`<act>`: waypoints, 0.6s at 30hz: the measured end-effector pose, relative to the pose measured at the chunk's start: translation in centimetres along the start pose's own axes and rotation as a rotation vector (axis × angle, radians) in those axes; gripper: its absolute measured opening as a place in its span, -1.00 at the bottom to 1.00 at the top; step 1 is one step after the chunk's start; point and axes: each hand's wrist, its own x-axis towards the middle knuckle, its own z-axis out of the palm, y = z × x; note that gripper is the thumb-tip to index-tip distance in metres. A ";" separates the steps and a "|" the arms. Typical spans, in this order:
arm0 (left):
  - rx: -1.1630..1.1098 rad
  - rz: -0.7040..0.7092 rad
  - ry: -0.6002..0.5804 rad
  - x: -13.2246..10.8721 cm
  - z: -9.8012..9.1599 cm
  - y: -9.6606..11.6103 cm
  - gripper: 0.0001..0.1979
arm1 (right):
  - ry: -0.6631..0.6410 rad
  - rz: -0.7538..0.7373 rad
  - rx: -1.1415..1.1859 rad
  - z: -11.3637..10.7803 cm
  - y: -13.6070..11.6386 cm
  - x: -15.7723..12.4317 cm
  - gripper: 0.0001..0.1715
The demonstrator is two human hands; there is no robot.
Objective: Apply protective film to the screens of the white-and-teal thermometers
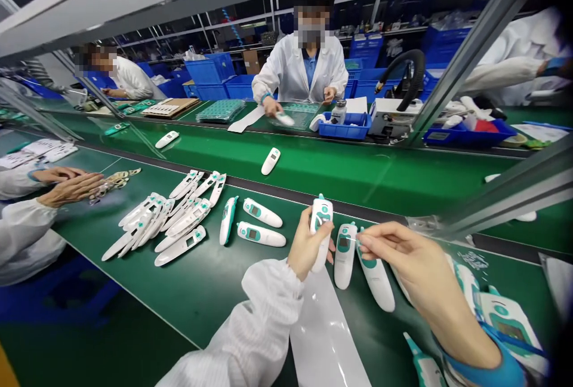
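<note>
The white plastic thermometer [319, 258] is smooth and shiny, with a shiny teal patch on its face. The long green belt [215, 297] under it looks smooth and a bit glossy, and the soft white cloth sleeve [250, 327] looks matt and full of small folds. The grey metal bar [474, 46] looks smooth and dull.

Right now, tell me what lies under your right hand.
A white-and-teal thermometer lies on the green conveyor belt under the right hand, its upper end covered by the hand. The belt directly beneath the palm cannot be seen.
</note>
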 end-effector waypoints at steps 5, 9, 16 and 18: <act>-0.553 0.055 -0.081 -3.9 0.7 1.5 -0.33 | -0.034 -0.049 0.024 2.3 -1.3 -0.6 -0.73; -0.605 0.101 -0.077 -5.2 0.9 2.4 -0.21 | -0.034 -0.084 -0.007 3.2 -1.4 -1.0 -0.80; -0.601 0.152 -0.042 -5.7 1.0 2.3 -0.18 | 0.011 -0.144 -0.074 3.5 -1.9 -1.1 -0.82; -0.596 0.166 -0.056 -5.8 1.0 2.2 -0.18 | 0.024 -0.157 -0.098 3.6 -1.9 -1.2 -0.82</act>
